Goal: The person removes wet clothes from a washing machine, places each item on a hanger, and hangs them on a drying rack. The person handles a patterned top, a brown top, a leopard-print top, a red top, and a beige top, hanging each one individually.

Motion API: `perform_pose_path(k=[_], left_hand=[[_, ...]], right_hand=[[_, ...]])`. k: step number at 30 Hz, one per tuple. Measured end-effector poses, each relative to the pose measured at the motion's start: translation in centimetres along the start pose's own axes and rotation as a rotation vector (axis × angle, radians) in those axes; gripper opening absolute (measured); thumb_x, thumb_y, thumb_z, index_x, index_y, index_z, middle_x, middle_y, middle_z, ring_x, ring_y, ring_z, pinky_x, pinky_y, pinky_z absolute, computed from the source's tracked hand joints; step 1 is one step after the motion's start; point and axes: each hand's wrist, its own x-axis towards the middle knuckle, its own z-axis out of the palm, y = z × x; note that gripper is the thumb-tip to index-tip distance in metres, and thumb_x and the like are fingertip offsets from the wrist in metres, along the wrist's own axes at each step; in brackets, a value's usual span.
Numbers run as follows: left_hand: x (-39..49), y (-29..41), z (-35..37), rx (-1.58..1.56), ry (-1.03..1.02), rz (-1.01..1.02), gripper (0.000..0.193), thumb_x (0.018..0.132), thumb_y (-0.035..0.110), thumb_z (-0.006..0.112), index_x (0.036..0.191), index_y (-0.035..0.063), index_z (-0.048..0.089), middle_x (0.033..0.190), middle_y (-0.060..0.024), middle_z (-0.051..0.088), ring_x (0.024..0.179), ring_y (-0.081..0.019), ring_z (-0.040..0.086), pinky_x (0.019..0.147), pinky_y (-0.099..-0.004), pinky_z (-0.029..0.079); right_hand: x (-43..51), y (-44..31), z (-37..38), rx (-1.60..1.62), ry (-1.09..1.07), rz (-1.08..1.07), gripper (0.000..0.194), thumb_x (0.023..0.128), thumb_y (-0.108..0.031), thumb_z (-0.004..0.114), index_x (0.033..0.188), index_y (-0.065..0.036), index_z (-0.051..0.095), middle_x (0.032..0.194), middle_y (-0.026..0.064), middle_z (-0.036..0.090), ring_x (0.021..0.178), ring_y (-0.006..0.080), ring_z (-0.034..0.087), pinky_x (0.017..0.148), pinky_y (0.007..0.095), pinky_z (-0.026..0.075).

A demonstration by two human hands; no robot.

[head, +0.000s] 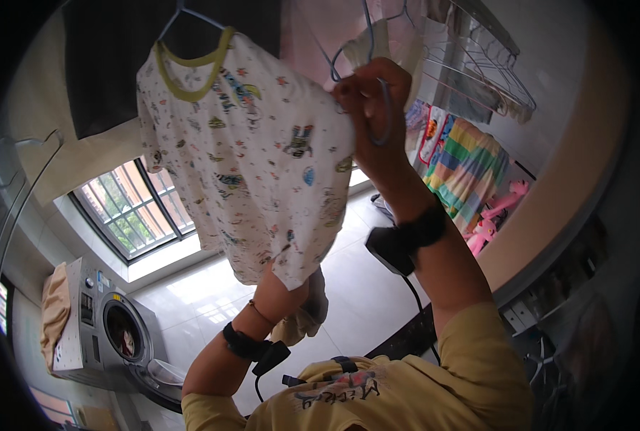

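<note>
A white child's shirt (260,156) with a colourful print and a yellow-green neckband hangs before me. From its neck opening rises a blue hanger (193,17). My right hand (379,94) is raised beside the shirt's shoulder, its fingers closed around blue hanger wire (387,116); where that wire leads is partly hidden. My left forearm (279,301) reaches up under the shirt's hem, and the fabric covers that hand, so its grip cannot be seen. Beige and dark cloth (303,318) shows just behind my left wrist.
A front-loading washing machine (120,328) stands at lower left, door open, laundry inside, beige cloth (56,312) on top. Behind is a barred window (137,207). Wire hangers (481,64) hang at upper right, above a checked towel (465,167) and pink plush toys (484,229). Dark cloth (174,70) hangs overhead.
</note>
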Motion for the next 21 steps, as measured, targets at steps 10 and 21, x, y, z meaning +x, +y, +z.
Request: perform_pose_path(k=[10,21], left_hand=[[0.9,-2.5,2.2,0.17,0.086,0.034,0.026,0.088,0.007,0.056,0.113,0.0062,0.063,0.106,-0.0197,0.065,0.097,-0.0413,0.063,0.082,-0.0434,0.053],[4.3,-0.9,5.3,0.536,-0.107,0.088,0.03,0.081,0.002,0.056,0.11,0.0005,0.064,0.098,-0.019,0.066,0.091,-0.0369,0.064,0.08,-0.0422,0.052]], right_hand=[[-13.2,-16.3,-14.4,-0.047,-0.025,0.607,0.011,0.092,-0.003,0.054,0.101,-0.002,0.048,0.067,0.0064,0.048,0.05,0.0134,0.046,0.045,0.0275,0.041],[-14.9,-24.6,-17.7,0.062,0.156,0.68,0.008,0.09,-0.006,0.05,0.095,-0.005,0.043,0.049,0.0015,0.037,0.036,0.0088,0.027,0.032,0.0245,0.028]])
